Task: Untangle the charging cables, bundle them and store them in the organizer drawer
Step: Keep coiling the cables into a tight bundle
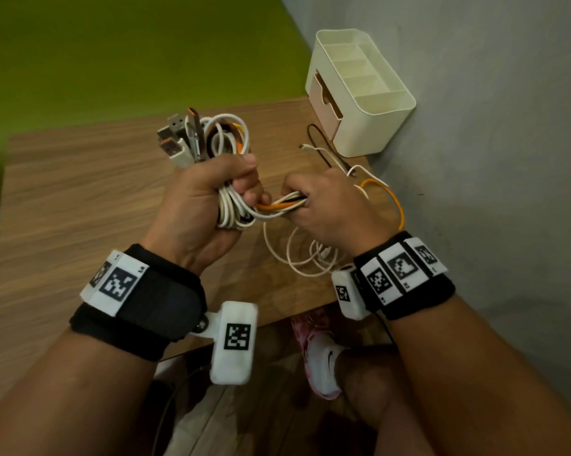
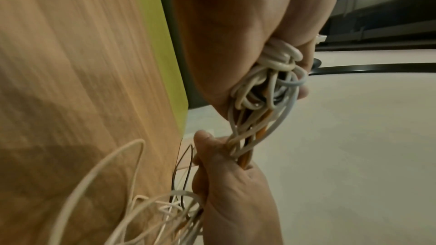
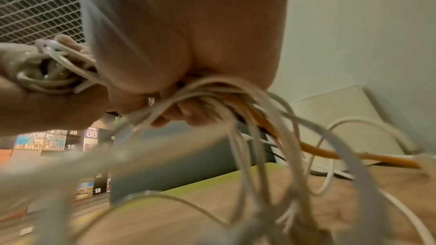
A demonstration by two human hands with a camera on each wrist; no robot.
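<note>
From the head view, your left hand (image 1: 198, 205) is raised above the counter (image 1: 80, 192), fist closed around a coiled bundle of cables (image 1: 231, 139), with several USB plugs (image 1: 179, 139) sticking up past your knuckles; I count about five, though they overlap. Your right hand (image 1: 327, 205) sits just beside it, fingers curled around the trailing strands, white, orange and black, that run between the two hands. Loose white loops (image 1: 307, 255) hang below your right wrist onto the counter, and one orange loop (image 1: 392, 199) arcs out to the right. One cream organizer (image 1: 383, 123) stands at the far right corner against the wall, its one pinkish drawer (image 1: 323, 103) partly pulled out. One thin black cable (image 1: 320, 143) lies beside it.

From the left wrist view, your left hand (image 2: 235, 34) clamps the white coils (image 2: 276, 74), and your right hand (image 2: 235, 189) grips the strands below them.

From the right wrist view, your right hand (image 3: 188, 53) closes on blurred white strands and one orange cable (image 3: 330, 152); the organizer (image 3: 342, 118) is behind.
</note>
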